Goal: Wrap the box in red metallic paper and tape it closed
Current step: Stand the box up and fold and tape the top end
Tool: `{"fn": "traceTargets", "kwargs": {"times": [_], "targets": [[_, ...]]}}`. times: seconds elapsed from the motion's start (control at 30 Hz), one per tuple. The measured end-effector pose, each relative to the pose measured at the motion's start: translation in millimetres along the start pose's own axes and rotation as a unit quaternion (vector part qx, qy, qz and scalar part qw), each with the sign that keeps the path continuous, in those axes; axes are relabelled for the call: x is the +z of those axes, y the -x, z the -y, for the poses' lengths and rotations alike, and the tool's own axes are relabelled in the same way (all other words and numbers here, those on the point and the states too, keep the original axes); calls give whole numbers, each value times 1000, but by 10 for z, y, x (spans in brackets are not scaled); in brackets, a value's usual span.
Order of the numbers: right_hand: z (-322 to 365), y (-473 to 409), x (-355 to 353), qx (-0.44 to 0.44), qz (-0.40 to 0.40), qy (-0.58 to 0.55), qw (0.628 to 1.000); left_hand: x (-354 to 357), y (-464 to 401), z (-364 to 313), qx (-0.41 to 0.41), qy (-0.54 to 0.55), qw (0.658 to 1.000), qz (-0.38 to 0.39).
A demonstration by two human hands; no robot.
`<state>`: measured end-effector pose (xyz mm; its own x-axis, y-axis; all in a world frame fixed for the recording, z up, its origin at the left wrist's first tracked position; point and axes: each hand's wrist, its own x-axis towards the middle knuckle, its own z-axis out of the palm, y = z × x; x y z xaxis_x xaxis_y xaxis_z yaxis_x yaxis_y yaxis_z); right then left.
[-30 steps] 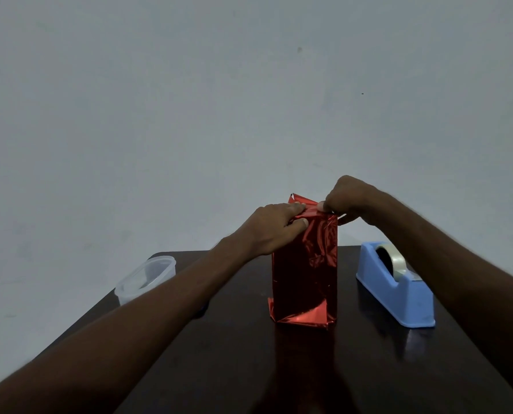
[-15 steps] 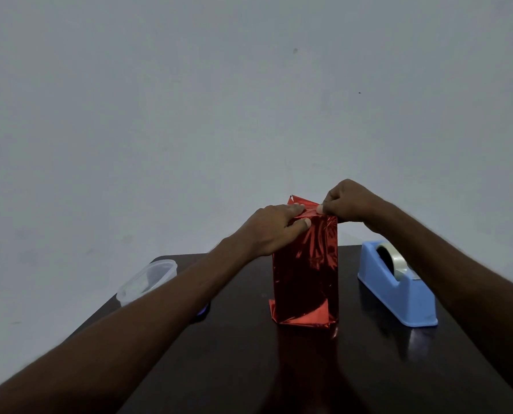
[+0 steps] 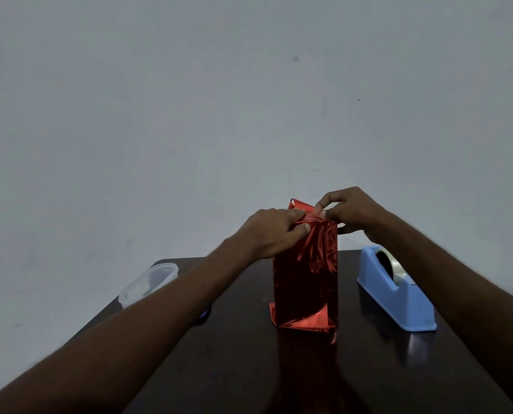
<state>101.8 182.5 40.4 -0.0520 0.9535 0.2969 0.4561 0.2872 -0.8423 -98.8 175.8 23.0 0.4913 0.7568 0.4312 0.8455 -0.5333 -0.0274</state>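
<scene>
A tall box covered in red metallic paper [image 3: 306, 279] stands upright in the middle of the dark table [image 3: 309, 372]. My left hand [image 3: 271, 231] grips the box's top left corner, thumb on the near face and fingers over the top fold. My right hand [image 3: 346, 209] is at the top right, thumb and forefinger pinching the paper fold on top. A loose red flap sticks up behind my fingers. The bottom paper is folded and flares slightly at the base.
A blue tape dispenser [image 3: 398, 291] with a clear tape roll stands to the right of the box. A clear plastic container [image 3: 147, 283] sits at the table's far left edge. A plain grey wall is behind.
My right hand has shifted left along the top fold and lifted its fingers into a pinch. My left hand and the box have stayed put.
</scene>
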Motion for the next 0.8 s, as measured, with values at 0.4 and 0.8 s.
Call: {"fn": "traceTargets", "kwargs": {"times": [0.4, 0.8], "targets": [[-33, -36, -4, -26, -18, 18, 999, -63, -52, 62, 18, -7, 1000, 2], [-189, -81, 6, -5, -71, -47, 996, 68, 9, -82, 36, 2, 998, -52]]}}
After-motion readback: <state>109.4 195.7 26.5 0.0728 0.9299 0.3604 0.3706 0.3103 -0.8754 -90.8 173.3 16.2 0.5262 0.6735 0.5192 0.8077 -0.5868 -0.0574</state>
